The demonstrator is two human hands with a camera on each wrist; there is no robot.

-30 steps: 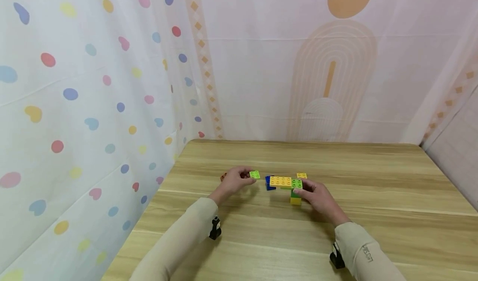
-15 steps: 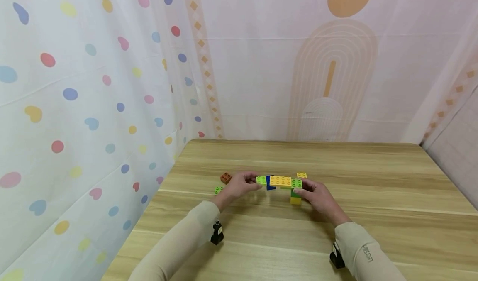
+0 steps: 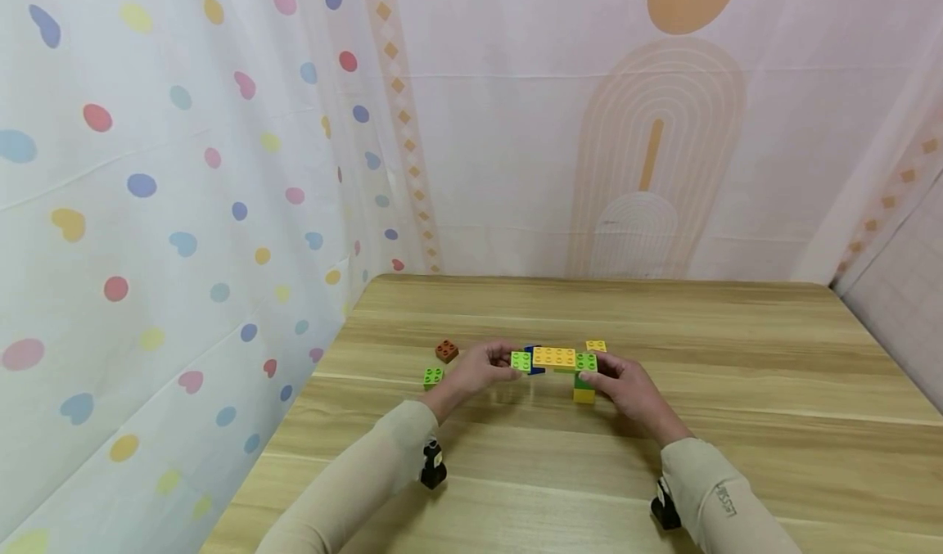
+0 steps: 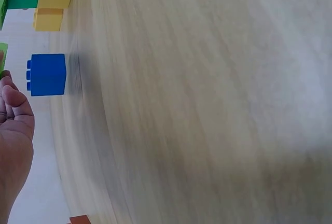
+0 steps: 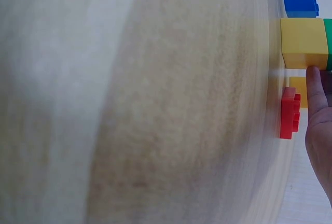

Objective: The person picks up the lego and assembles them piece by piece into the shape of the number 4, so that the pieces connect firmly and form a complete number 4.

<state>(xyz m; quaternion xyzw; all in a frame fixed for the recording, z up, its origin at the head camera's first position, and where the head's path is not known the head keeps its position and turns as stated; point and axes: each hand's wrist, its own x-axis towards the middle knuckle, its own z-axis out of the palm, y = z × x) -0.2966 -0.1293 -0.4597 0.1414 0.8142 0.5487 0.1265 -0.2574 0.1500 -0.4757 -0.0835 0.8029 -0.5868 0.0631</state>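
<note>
In the head view my left hand (image 3: 482,368) pinches a light green toy building brick (image 3: 521,362) between thumb and fingers. That brick is at the left end of a long yellow brick (image 3: 554,357); I cannot tell whether they touch. The long brick juts leftward from the top of a small tower with a green brick (image 3: 586,362) on top and a yellow block (image 3: 584,395) at its foot. My right hand (image 3: 626,387) grips the tower from its right side. In the right wrist view a finger lies against the yellow bottom block (image 5: 304,42).
A blue brick (image 4: 47,74) stands on the table behind the long brick. Brown (image 3: 446,351) and green bricks lie left, the green brick (image 3: 433,377) nearer me. Behind the tower sits a yellow brick (image 3: 596,346). A red brick (image 5: 288,113) shows in the right wrist view.
My left hand has carried the light green brick rightward and slightly nearer me, up to the long yellow brick's end. The right hand and tower have stayed in place.
</note>
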